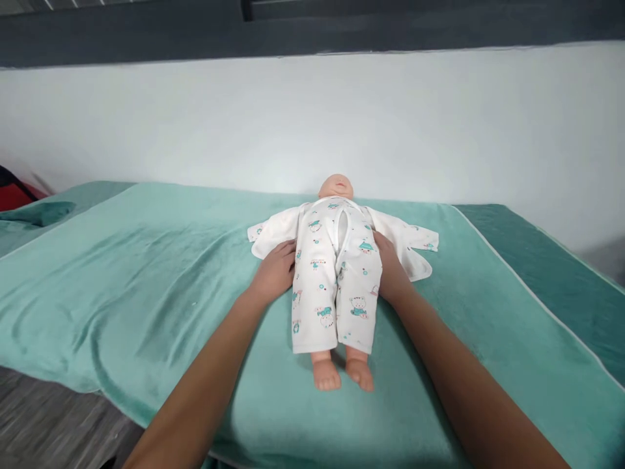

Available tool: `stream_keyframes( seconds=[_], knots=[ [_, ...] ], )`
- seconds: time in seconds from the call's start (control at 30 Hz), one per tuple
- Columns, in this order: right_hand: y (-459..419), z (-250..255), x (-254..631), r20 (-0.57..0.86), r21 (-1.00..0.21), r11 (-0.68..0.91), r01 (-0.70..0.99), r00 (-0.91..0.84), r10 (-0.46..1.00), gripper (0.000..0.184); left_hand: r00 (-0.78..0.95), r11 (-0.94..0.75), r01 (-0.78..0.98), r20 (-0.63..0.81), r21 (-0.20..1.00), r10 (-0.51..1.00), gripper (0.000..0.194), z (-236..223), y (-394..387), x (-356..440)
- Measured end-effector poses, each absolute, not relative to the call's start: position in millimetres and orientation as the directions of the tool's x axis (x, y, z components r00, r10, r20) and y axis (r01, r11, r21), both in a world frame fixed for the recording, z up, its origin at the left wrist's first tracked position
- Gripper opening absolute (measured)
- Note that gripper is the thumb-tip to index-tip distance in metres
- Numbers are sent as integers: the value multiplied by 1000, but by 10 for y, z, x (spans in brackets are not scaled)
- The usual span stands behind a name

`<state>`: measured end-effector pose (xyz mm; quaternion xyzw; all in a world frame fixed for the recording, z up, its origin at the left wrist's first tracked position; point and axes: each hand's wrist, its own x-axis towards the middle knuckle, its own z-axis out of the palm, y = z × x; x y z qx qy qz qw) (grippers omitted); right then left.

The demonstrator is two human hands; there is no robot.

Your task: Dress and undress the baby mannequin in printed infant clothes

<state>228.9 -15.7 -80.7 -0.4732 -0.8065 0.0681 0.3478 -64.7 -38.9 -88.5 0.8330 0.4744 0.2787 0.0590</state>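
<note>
A baby doll (336, 187) lies on its back, its head toward the wall and its bare feet (326, 376) toward me. White trousers (317, 280) with a cartoon print cover its legs and reach high up its trunk. The matching white top (410, 240) is spread out at both sides with its sleeves stretched outward. My left hand (277, 268) rests against the left side of the trousers, fingers extended and their tips partly hidden. Against the right side lies my right hand (390, 266), its fingers stretched along the cloth and partly covered by it.
A light green blanket (146, 273) with some wrinkles covers the bed, over a darker green cover (551, 273). Behind it stands a white wall (273, 124). A red and black item (14, 193) sits at the far left edge. Grey flooring (43, 417) shows at lower left.
</note>
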Motion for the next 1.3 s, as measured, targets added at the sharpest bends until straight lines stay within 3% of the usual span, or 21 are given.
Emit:
stream_keyframes(
  seconds=[0.17, 0.4, 0.53, 0.63, 0.77, 0.97, 1.1, 1.2, 1.3],
  knots=[
    [-597, -793, 2291, 505, -341, 637, 691, -437, 744, 33, 509, -632, 703, 390, 325, 767, 35, -817, -557, -603],
    [-778, -761, 2258, 423, -282, 616, 735, -481, 768, 25, 420, -556, 617, 364, 558, 831, 41, -698, -462, -427],
    [-672, -736, 2120, 430, -225, 599, 769, -473, 769, 31, 388, -474, 547, 293, 690, 874, 30, -686, -428, -374],
    [-653, -715, 2071, 410, -280, 546, 790, -416, 812, 33, 358, -406, 522, 240, 750, 902, 20, -681, -420, -363],
    [-721, -690, 2126, 363, -377, 547, 748, -424, 830, 25, 310, -382, 527, 247, 759, 918, 22, -690, -401, -360],
    [-779, -662, 2170, 393, -466, 544, 698, -387, 834, 21, 196, -402, 609, 362, 683, 912, 31, -776, -406, -417],
    [-787, -666, 2205, 352, -389, 556, 735, -439, 827, 24, 341, -591, 634, 506, 498, 792, 19, -838, -519, -545],
    [-832, -662, 2270, 333, -296, 551, 781, -456, 825, 24, 468, -685, 643, 533, 342, 705, 18, -877, -633, -640],
    [-897, -633, 2327, 353, -300, 573, 763, -469, 810, 19, 489, -695, 646, 527, 316, 695, 19, -884, -718, -677]
  ],
)
